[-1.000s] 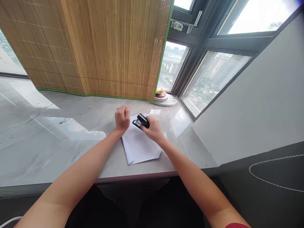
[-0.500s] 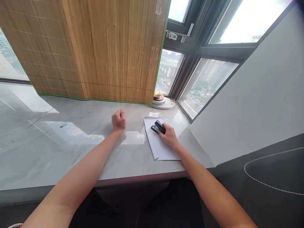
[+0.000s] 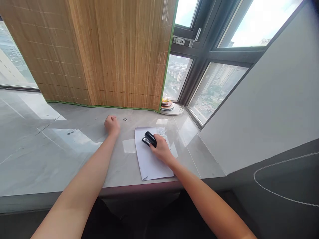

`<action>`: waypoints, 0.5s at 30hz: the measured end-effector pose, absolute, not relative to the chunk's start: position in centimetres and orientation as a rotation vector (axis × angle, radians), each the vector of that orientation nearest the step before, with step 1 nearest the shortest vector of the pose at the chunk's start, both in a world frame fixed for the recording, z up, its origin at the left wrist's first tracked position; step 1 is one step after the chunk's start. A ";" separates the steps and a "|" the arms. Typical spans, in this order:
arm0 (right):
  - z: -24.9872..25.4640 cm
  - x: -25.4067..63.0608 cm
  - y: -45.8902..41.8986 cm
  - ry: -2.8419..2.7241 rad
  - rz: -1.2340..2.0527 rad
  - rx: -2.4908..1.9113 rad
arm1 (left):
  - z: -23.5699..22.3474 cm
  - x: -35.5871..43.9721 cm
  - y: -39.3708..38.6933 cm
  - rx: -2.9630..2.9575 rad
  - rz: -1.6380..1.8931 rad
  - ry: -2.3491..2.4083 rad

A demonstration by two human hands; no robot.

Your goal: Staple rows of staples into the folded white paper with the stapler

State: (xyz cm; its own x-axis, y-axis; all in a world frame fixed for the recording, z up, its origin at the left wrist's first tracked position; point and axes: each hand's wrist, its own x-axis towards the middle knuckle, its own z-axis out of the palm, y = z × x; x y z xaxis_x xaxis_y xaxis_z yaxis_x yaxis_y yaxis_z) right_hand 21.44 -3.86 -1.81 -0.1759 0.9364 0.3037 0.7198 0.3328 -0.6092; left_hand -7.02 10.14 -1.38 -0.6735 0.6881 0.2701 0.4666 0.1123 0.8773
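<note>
My right hand (image 3: 161, 148) grips a black stapler (image 3: 150, 139) from the right. The stapler lies over a stack of white paper (image 3: 153, 164), its jaw pointing left and its two arms slightly apart. Under the right side of the stack, a sheet with printing or writing (image 3: 162, 133) sticks out. Left of the paper, my left hand (image 3: 112, 125) rests on the sill as a fist, apart from the stapler and paper, with nothing visible in it. Beside that fist, to the right, lie small dark strips (image 3: 125, 119) that look like staples.
A bamboo blind (image 3: 112, 59) with green edging hangs behind the grey marble sill (image 3: 62, 169). Stacked plates (image 3: 171, 109) stand in the window corner. A white wall (image 3: 269, 99) bounds the right side, and a white cord (image 3: 255, 176) hangs there.
The paper stack has slid left and toward me, along with my right hand and the stapler. My left fist has shifted left, and the small strips now show beside it.
</note>
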 end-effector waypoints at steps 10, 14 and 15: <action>-1.5 15.9 -3.0 -2.009 0.516 -1.410 | -2.0 -5.3 9.8 1.832 1.431 1.851; -1.3 16.6 -2.7 -1.991 0.530 -1.350 | -2.5 -4.2 9.8 2.211 1.062 1.437; -1.3 16.9 -2.6 -1.979 0.529 -1.340 | -2.6 -4.1 9.8 2.278 0.962 1.374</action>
State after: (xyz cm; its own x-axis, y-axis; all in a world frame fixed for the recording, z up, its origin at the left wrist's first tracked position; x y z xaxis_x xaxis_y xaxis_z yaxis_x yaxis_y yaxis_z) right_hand 16.92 -2.59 -1.26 -0.2387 0.9212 0.3073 0.6448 0.3870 -0.6591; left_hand -4.08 9.76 -2.56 0.3137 0.8680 0.3849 0.6587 -0.4909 0.5702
